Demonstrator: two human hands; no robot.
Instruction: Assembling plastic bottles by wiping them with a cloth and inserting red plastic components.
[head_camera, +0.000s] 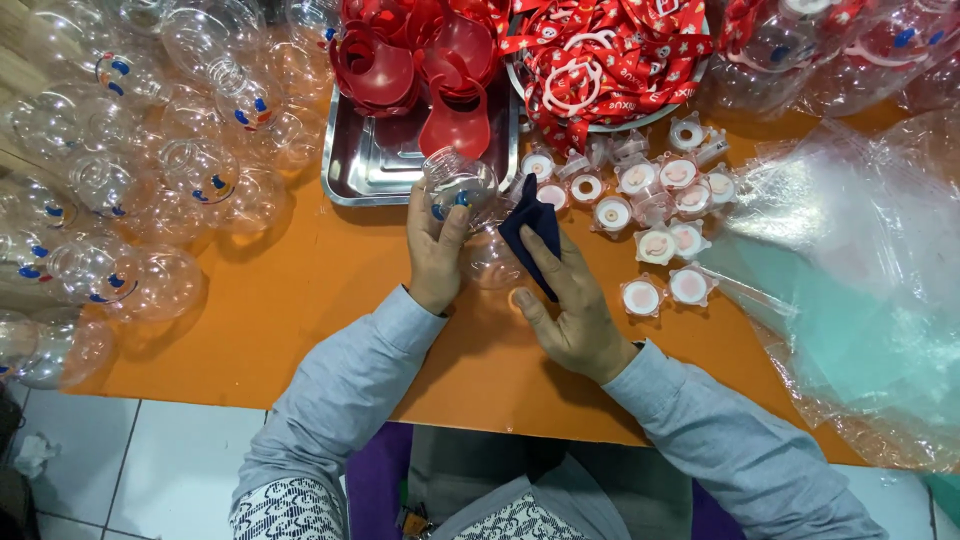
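My left hand (436, 255) grips a clear plastic bottle (462, 190) with small blue marks, held over the orange table (300, 300). Against the bottle's right side my right hand (570, 300) presses a dark blue cloth (532, 228). The lower part of the bottle shows between both hands. Both arms wear light grey sleeves.
A pile of clear bottles (150, 170) fills the left side. A steel tray (375, 160) holds red plastic pieces (420, 70). A bowl of red and white straps (600, 60) stands behind several clear caps with pink inserts (660, 215). Crumpled clear plastic bags (850, 280) lie right.
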